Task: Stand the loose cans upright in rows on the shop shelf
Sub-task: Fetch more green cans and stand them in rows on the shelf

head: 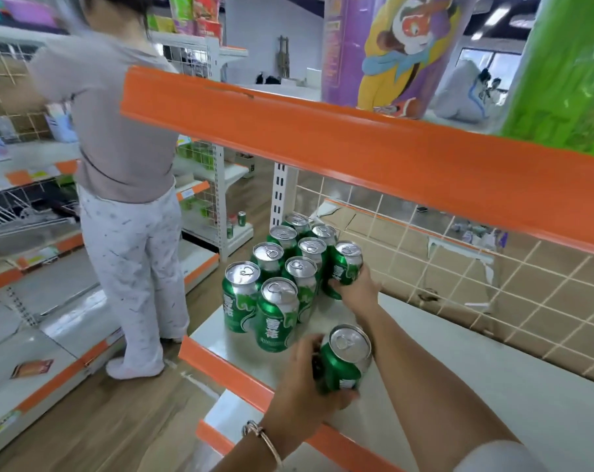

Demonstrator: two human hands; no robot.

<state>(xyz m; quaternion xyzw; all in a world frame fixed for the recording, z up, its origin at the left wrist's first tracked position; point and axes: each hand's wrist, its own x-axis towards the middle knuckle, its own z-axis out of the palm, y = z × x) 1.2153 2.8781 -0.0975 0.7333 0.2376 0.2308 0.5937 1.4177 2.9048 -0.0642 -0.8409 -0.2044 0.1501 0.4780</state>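
Head view, left hand (305, 379) fingers curled round near can (345, 366), right hand (356, 291) fingers gripping far can (346, 265)

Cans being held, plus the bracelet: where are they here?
Nearer held can (340, 372): head view, green side wall.
Farther held can (345, 269): head view, green side wall.
Bracelet (267, 440): head view, band across the wrist.

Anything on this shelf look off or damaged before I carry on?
The cardboard backing behind the shelf is torn, with ragged edges and gaps. The tilted can in the left hand is not yet stood. The right hand grips an upright can beside the standing cans, which all look straight.
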